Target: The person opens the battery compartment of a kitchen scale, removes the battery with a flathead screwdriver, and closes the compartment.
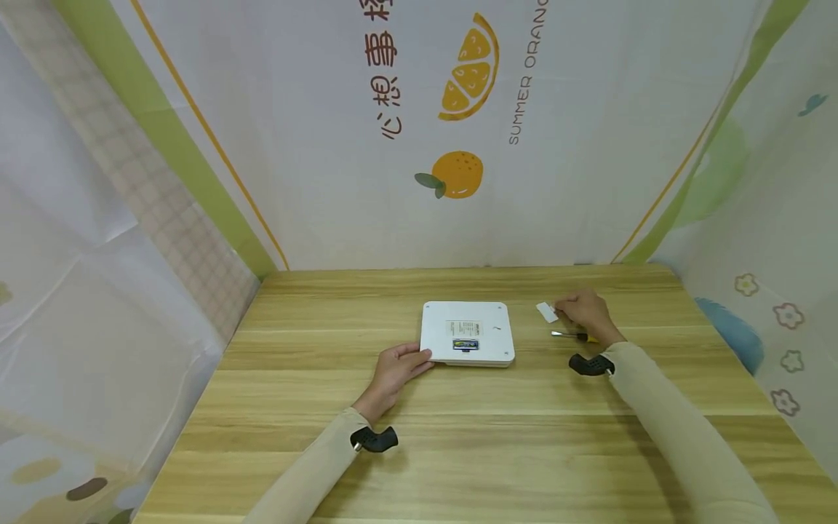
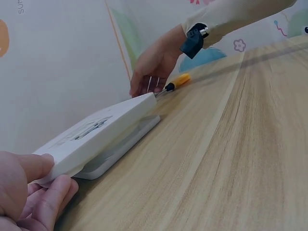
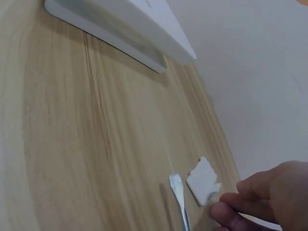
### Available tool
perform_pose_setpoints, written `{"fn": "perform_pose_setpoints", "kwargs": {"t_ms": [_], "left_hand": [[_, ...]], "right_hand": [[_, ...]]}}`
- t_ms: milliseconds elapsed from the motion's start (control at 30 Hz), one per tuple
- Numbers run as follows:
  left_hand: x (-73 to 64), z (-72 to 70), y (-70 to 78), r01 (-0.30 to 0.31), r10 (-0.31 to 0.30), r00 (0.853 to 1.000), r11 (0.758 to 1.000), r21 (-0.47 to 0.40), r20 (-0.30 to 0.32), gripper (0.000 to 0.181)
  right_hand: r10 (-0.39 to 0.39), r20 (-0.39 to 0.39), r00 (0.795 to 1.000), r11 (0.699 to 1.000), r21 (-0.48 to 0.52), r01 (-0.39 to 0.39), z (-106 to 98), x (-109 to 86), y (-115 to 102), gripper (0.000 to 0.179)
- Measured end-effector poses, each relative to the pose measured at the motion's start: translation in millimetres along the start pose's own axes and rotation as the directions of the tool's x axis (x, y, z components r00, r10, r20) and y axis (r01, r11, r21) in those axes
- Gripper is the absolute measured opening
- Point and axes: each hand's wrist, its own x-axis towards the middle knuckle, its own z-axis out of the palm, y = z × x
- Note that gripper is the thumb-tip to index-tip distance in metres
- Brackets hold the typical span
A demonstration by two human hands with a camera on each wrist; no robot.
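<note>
In the head view, we see a wooden table (image 1: 327,320) with pale and darker grain running across it, lit evenly. Behind it hangs a white cloth (image 1: 327,145) printed with an orange slice (image 1: 471,69), a whole orange (image 1: 458,175) and lettering; green bands run down both corners, and flowers (image 1: 788,315) dot the right side. Near the middle of the table sits a white box (image 1: 481,331), with a battery (image 1: 465,344) in its upper face. The left hand (image 1: 393,375) grips its near left corner. To the right, the right hand (image 1: 589,314) is at a small white cover (image 1: 547,313), just beyond a screwdriver (image 1: 576,335).

From the left wrist, we see the left thumb on top of the box and fingers underneath. Its upper part tilts above a flat lower part, leaving a wedge-shaped gap, and the tabletop stretches away to the right.

From the right wrist, we see curled fingers at the cover's edge, but cannot tell whether they pinch it. The screwdriver's metal tip lies beside the cover, and plain pale cloth rises behind the table edge.
</note>
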Motion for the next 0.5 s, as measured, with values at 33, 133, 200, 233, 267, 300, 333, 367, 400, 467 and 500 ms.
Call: {"fn": "perform_pose_setpoints", "kwargs": {"t_ms": [33, 133, 200, 233, 267, 300, 333, 367, 400, 467, 500], "left_hand": [[-0.2, -0.3, 0.2, -0.001, 0.001, 1.000, 1.000, 0.000, 0.001, 0.033], [0.2, -1.2, -0.1, 0.001, -0.001, 1.000, 1.000, -0.003, 0.004, 0.034], [0.8, -1.7, -1.0, 0.003, -0.003, 1.000, 1.000, -0.007, 0.006, 0.034], [1.0, -1.8, -1.5, 0.003, -0.003, 1.000, 1.000, -0.008, 0.008, 0.034], [1.5, -1.9, -2.2, 0.004, -0.004, 1.000, 1.000, -0.010, 0.007, 0.034], [1.7, -1.9, -2.7, 0.007, -0.007, 1.000, 1.000, -0.014, 0.005, 0.034], [1.9, -1.9, -3.1, 0.008, -0.008, 1.000, 1.000, -0.017, 0.003, 0.034], [2.2, -1.8, -3.2, 0.007, -0.007, 1.000, 1.000, -0.018, 0.002, 0.034], [2.2, -1.9, -3.4, 0.007, -0.007, 1.000, 1.000, -0.017, 0.003, 0.034], [2.8, -1.8, -3.4, 0.009, -0.009, 1.000, 1.000, -0.018, 0.001, 0.034], [3.2, -1.8, -3.2, 0.010, -0.010, 1.000, 1.000, -0.018, 0.002, 0.034]], "right_hand": [[-0.004, 0.003, 1.000, 1.000, -0.011, 0.004, -2.0, -1.7, 0.7, 0.036], [-0.057, -0.003, 0.998, 0.996, -0.069, 0.056, -10.7, -8.2, 2.9, 0.041], [-0.107, -0.010, 0.994, 0.989, -0.103, 0.106, -18.4, -13.7, 4.7, 0.042], [-0.137, -0.009, 0.991, 0.983, -0.125, 0.135, -22.5, -16.2, 6.0, 0.042], [-0.167, -0.008, 0.986, 0.975, -0.149, 0.164, -26.7, -18.9, 7.6, 0.042], [-0.193, 0.000, 0.981, 0.967, -0.167, 0.190, -31.0, -22.3, 9.2, 0.041], [-0.222, 0.005, 0.975, 0.955, -0.198, 0.219, -34.9, -25.5, 11.5, 0.041], [-0.244, 0.016, 0.970, 0.944, -0.224, 0.241, -38.5, -29.1, 13.9, 0.041], [-0.256, 0.028, 0.966, 0.935, -0.245, 0.255, -41.8, -32.5, 16.7, 0.041], [-0.264, 0.055, 0.963, 0.923, -0.274, 0.269, -47.2, -39.5, 22.9, 0.041], [-0.262, 0.071, 0.962, 0.919, -0.285, 0.271, -49.4, -42.7, 26.4, 0.041]]}}
